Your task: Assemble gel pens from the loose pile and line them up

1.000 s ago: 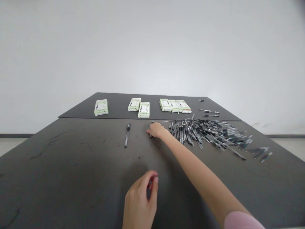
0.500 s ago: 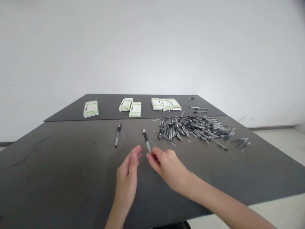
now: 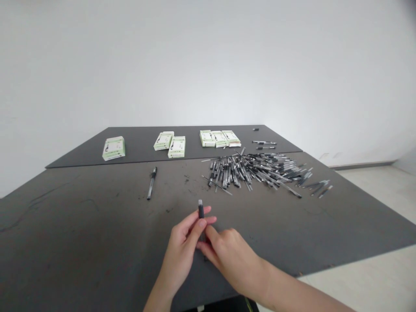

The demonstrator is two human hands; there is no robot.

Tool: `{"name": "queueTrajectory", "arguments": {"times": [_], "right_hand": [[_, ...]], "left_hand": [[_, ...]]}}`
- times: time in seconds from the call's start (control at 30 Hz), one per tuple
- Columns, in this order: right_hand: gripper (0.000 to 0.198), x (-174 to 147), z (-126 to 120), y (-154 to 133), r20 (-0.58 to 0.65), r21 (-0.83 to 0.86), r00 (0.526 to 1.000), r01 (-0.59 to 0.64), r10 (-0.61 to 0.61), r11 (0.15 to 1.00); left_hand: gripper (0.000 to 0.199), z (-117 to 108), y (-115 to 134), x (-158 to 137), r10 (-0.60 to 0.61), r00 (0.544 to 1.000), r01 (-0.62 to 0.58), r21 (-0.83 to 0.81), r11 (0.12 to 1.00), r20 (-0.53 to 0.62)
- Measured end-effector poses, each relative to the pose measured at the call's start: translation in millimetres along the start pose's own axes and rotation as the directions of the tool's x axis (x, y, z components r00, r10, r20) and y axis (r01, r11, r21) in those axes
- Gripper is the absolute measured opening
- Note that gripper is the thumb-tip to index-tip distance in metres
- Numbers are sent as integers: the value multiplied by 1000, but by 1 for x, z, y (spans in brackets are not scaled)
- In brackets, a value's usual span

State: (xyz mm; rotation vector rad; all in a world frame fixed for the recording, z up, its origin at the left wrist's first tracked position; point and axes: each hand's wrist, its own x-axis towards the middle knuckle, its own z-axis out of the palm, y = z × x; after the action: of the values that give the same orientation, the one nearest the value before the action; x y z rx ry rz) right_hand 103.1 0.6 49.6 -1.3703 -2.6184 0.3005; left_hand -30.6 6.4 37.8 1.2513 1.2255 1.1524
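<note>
The dark table [image 3: 81,251] is spread widely enough for the work to be done over its bare near part, where both hands are placed. At the right, the heap of pens [image 3: 247,169] is best left clear of the elbows, since loose pieces at its edge could probably be rolled by a brushing sleeve. At the far side, the green-and-white boxes [image 3: 177,147] are laid in separate groups, well apart from the hands.

By the right hand [image 3: 232,255], the lower part of the pen is pinched between thumb and bent forefinger, though the contact is partly hidden. By the left hand [image 3: 182,245], the barrel is gripped higher up between thumb and fingers. For good control, the left grip should be firm and any pull or twist from the right made along the barrel, so that bending is avoided.

At the left, a lone pen [image 3: 151,184] is untouched. The held pen [image 3: 201,211] is pointed away at the near centre, its dark grip and pale end exposed; that end should be left uncovered.
</note>
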Motion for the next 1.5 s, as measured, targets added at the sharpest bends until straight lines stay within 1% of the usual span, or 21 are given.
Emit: {"name": "queueTrajectory", "arguments": {"times": [0.07,0.1,0.17,0.23,0.3,0.4,0.5,0.77,0.97,1.07,1.13,1.23,1.3,1.37,1.43,1.47,1.5], "right_hand": [[30,2,-10,9,20,-24,999,39,-39,999],[31,5,-17,16,18,-33,999,34,-33,999],[31,16,-30,32,-24,-74,999,-42,40,996],[27,35,-40,48,-77,-158,991,-117,106,981],[26,58,-43,61,-63,-248,990,-142,130,958],[22,90,-39,73,-41,-286,988,-157,152,945],[20,110,-33,77,-24,-292,985,-169,169,941],[24,135,-28,85,53,-295,979,-172,196,940],[28,155,-19,90,128,-297,969,-168,213,940],[28,158,-14,90,128,-280,971,-159,201,947],[26,158,-12,89,99,-260,976,-162,193,952],[21,155,-16,87,14,-217,984,-172,179,961],[23,152,-24,83,-70,-179,984,-174,164,968],[29,145,-36,78,-155,-148,977,-171,148,974],[33,133,-50,70,-276,-91,952,-163,132,982],[34,125,-57,66,-358,-40,926,-146,122,988],[34,117,-63,61,-460,39,881,-106,112,994]], "left_hand": [[34,0,-2,0,-4,999,4,3,1000,-46],[35,0,-3,0,-5,998,6,2,1000,-65],[38,1,-6,0,-8,996,8,-3,1000,-89],[40,2,-8,1,-11,994,11,-2,1000,-105],[40,3,-10,1,-10,993,11,8,1000,-119],[38,3,-11,1,-8,991,11,27,1000,-135],[35,2,-12,0,0,989,7,43,999,-147],[31,1,-15,0,28,990,-17,81,997,-137],[31,1,-14,-2,41,991,-29,97,995,-130],[31,2,-13,-3,44,991,-31,105,994,-126],[31,2,-13,-3,47,991,-33,111,993,-122],[30,1,-13,-3,53,992,-38,129,991,-118],[30,1,-12,-3,60,991,-42,148,988,-122],[29,1,-11,-3,72,989,-49,174,984,-130],[28,2,-10,-2,89,986,-58,205,977,-143],[28,2,-9,-2,98,984,-63,221,973,-150],[27,3,-9,-1,107,982,-68,237,969,-157]]}}
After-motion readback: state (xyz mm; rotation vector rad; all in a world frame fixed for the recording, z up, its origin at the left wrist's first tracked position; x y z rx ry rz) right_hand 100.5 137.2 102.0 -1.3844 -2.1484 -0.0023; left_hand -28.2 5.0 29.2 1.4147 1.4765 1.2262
